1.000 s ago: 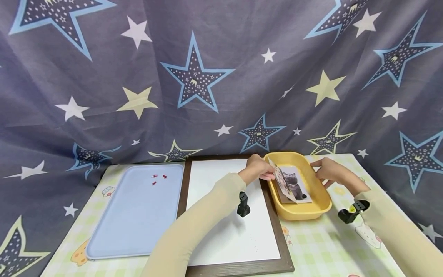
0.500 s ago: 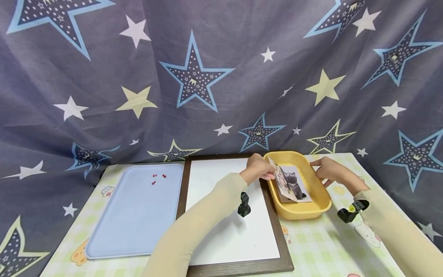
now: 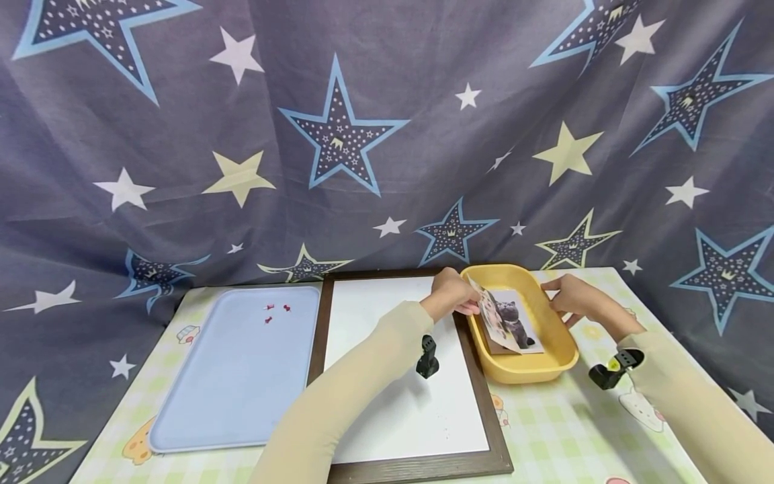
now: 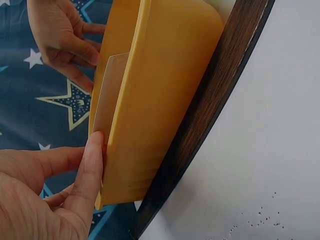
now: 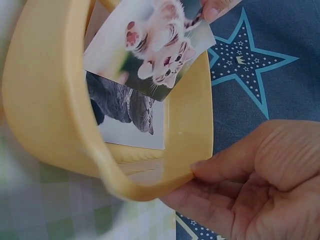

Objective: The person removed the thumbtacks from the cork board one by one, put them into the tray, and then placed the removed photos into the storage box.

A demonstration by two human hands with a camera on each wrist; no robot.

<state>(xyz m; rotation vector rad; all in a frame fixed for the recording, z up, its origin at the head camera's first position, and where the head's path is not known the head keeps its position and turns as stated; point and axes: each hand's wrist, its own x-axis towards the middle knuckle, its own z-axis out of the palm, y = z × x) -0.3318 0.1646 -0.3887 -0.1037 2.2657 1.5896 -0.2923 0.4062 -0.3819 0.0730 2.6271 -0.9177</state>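
Note:
My left hand (image 3: 450, 294) pinches the edge of a kitten photo (image 5: 172, 45) between thumb and fingers, at the left side of a yellow plastic basin (image 3: 559, 336). The photo leans up inside the basin; its plain brown back (image 4: 111, 87) faces the left wrist camera. Beneath it, a second photo of a grey cat (image 5: 125, 107) lies on the basin floor, partly covered. My right hand (image 3: 577, 299) holds the basin's right rim, thumb on top and fingers below, as the right wrist view shows.
Left of the basin lies a white board with a dark wooden frame (image 3: 417, 467), small holes dotting its surface. Farther left is a light blue tray (image 3: 232, 396) bearing several red pushpins (image 3: 287, 308). A starry curtain (image 3: 387, 134) hangs behind the table.

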